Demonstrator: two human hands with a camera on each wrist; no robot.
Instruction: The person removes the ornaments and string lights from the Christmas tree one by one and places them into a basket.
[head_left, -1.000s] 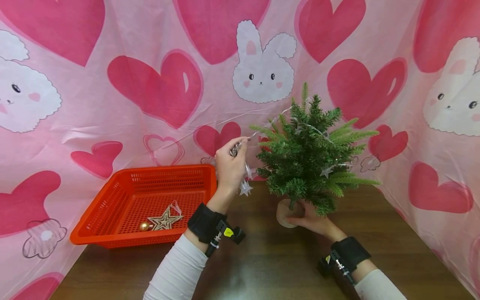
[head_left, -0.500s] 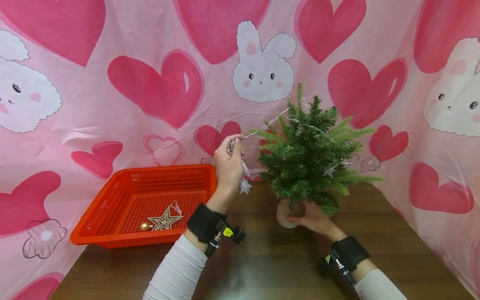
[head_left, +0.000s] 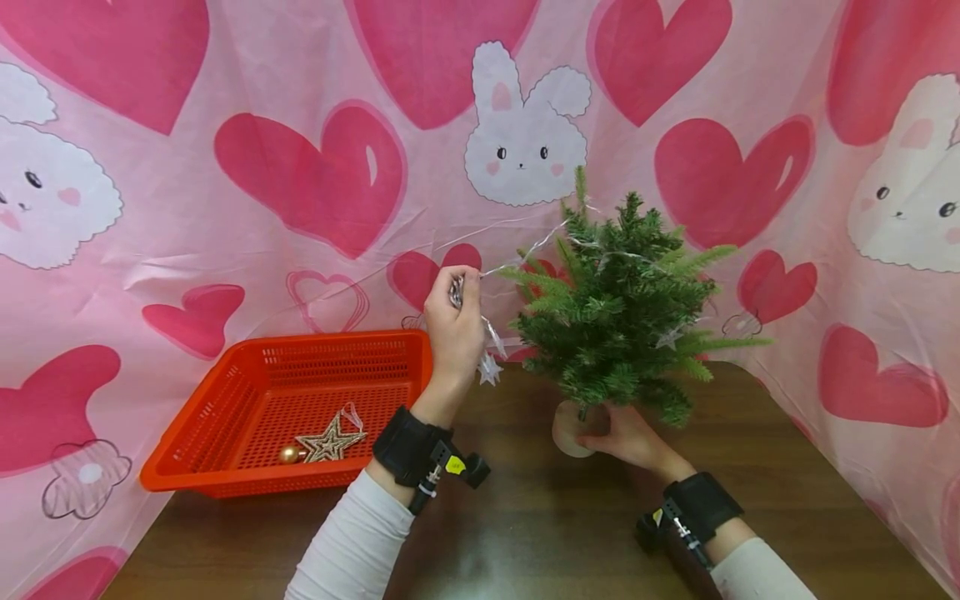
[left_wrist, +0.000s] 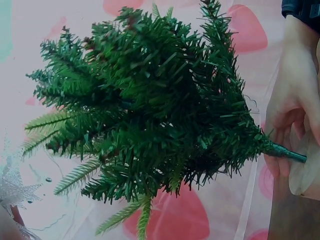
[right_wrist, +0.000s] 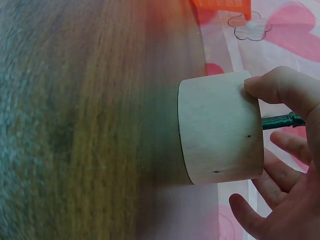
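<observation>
Under the tree (head_left: 615,308): dark wood worktop (head_left: 517,533), grain visible, some glare on the part nearest the camera. Behind the tree and off to both sides: pink sheet (head_left: 435,185), creased, printed with hearts and bunnies.

Hard to read: garland (head_left: 489,369). Clear wire runs from the tree's upper left down to the left grip (head_left: 453,325), but washes out against the sheet; strands on the tree get lost in the needles. One star at the tree's right side is faint. Left wrist view only gets a blurred scrap of that grip at the frame edge. Fingers of the right grip (head_left: 630,437) are mostly out of sight past the base (head_left: 570,433) in head view.

Left grip: near the tree's left side, fingers curled on the bunched garland, stars dangling beneath. Right grip: at the tree's foot, thumb on the base's rim, fingers round its other side. Base sits on the worktop.

Well left of the tree: red basket (head_left: 247,483), gold star (head_left: 330,437) and gold ball (head_left: 289,453) inside, side by side. Left wrist, with black strap (head_left: 408,446), blocks the basket corner nearest the tree.
</observation>
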